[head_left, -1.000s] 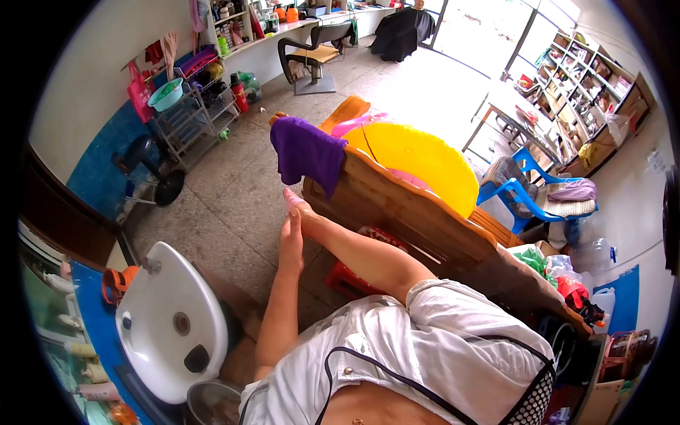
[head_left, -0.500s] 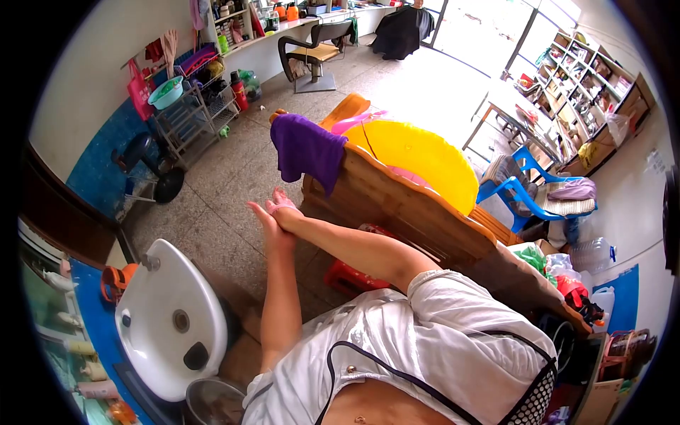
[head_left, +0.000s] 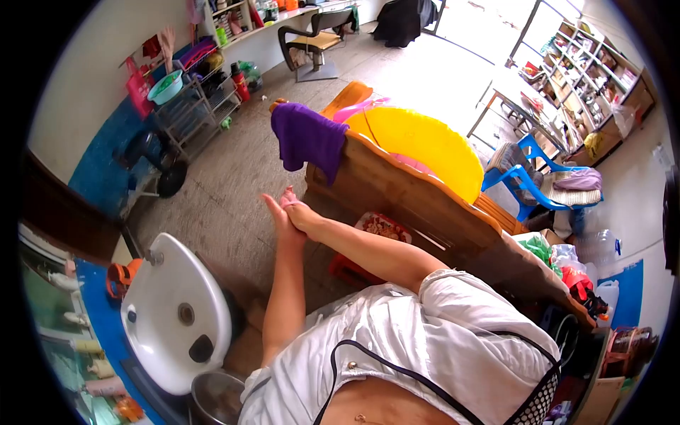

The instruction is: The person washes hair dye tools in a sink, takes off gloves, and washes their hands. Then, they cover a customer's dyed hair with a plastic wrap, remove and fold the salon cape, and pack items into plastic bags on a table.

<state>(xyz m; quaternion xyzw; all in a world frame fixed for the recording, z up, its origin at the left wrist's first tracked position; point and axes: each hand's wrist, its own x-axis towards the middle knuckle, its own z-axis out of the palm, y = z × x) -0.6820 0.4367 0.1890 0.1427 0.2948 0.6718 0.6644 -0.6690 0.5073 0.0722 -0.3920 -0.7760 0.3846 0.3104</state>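
Both my arms reach forward from white sleeves, and the hands meet over the floor. My left hand (head_left: 282, 221) presses against the right one, one digit sticking out to the side. My right hand (head_left: 303, 217) lies across it with its fingers curled around, their tips pinkish. Where the palms touch is hidden, and no object shows between them. Just beyond them stands a wooden bench (head_left: 397, 185) with a purple towel (head_left: 309, 139) over its end. A white wash basin (head_left: 164, 340) sits to the left of my left arm.
A yellow round thing (head_left: 425, 145) rests on the bench. Beneath my right arm is a red container (head_left: 386, 227) with small pieces in it. A metal bin (head_left: 216, 397) stands by the basin, a blue chair (head_left: 520, 180) at right, a salon chair (head_left: 315, 46) and a black-caped person (head_left: 405, 23) farther off.
My view has tilted slightly, and the joined hands sit a little farther right in the picture. The red container's contents now show more beside my right arm. The hands stay together.
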